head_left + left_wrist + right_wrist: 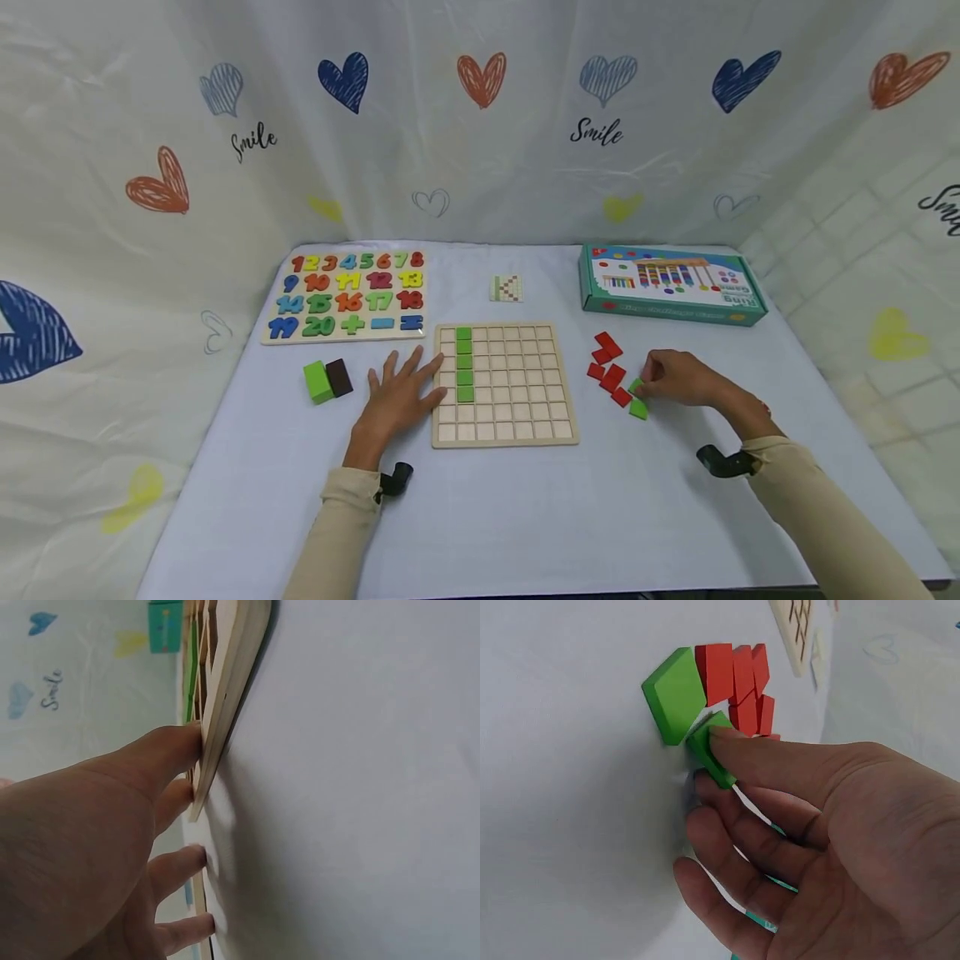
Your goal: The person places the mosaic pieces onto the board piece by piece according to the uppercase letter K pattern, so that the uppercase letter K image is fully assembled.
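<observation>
A wooden grid board (pixel 517 443) lies mid-table, with several green tiles (pixel 465 362) set in a line down its second column from the left. Spread fingers of my left hand (pixel 397 400) rest at the board's left edge; in the left wrist view the thumb (pixel 176 746) touches its rim. Right of the board, my right hand (pixel 678 377) pinches a green tile (pixel 709 754) between thumb and fingers, close to the tabletop. Beside it another green tile (pixel 675 694) lies flat, near a loose cluster of red tiles (pixel 612 377).
A number puzzle board (pixel 352 323) sits at the back left. Green blocks (pixel 318 383) and a dark brown block (pixel 339 377) stand left of my left hand. Behind the grid lies a small pattern card (pixel 506 288); a green game box (pixel 671 283) is at the back right.
</observation>
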Motion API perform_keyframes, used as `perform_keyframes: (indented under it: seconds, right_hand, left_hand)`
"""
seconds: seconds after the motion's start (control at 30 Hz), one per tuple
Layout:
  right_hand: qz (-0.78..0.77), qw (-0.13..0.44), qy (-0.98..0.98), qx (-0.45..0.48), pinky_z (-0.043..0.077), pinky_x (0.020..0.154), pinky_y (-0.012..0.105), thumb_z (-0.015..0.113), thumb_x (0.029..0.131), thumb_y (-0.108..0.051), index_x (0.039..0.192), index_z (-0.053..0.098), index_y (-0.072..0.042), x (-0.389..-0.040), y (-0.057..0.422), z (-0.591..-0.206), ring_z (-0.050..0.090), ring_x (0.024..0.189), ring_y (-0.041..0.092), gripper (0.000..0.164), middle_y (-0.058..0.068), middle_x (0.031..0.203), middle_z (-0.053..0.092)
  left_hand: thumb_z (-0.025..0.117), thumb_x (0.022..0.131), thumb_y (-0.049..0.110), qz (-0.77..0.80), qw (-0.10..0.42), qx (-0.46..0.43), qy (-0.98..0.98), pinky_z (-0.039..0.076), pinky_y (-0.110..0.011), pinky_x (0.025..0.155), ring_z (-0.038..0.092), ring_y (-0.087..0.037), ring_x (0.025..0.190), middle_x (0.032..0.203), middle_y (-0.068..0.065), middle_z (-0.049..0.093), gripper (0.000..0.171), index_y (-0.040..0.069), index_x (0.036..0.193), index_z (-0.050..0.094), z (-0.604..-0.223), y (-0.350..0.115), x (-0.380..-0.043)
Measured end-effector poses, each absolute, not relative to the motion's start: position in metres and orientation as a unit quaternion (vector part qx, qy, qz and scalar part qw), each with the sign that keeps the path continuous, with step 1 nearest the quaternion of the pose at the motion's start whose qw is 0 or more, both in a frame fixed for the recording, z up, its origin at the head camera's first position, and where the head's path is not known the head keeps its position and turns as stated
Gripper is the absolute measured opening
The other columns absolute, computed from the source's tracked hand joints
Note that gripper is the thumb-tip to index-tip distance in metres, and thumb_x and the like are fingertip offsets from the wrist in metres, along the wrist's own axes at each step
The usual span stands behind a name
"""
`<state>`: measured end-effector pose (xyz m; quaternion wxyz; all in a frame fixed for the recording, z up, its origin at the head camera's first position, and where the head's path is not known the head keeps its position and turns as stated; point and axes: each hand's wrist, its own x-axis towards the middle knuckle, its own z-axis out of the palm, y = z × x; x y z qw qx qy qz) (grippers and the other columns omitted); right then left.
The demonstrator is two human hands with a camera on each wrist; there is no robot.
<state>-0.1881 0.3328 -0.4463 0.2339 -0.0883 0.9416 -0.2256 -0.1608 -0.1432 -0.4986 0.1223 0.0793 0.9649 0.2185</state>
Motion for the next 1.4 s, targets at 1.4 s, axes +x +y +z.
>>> perform_keyframes:
  seconds: [1.4]
  right_hand:
    - [-0.344, 0.089, 0.888, -0.291, 0.051, 0.07, 0.023, 0.085, 0.093, -0.023, 0.104, 0.077, -0.015, -0.157, 0.094, -0.495, 0.057, 0.079, 0.006, 0.015, -0.009, 0.09, 0.065]
  left_hand:
    - [0.063, 0.106, 0.048, 0.222, 0.114, 0.087, 0.964, 0.002, -0.081, 0.12, 0.002, -0.046, 0.163, 0.178, -0.006, 0.02, 0.067, 0.032, 0.166, 0.039, -0.498, -0.145, -0.161]
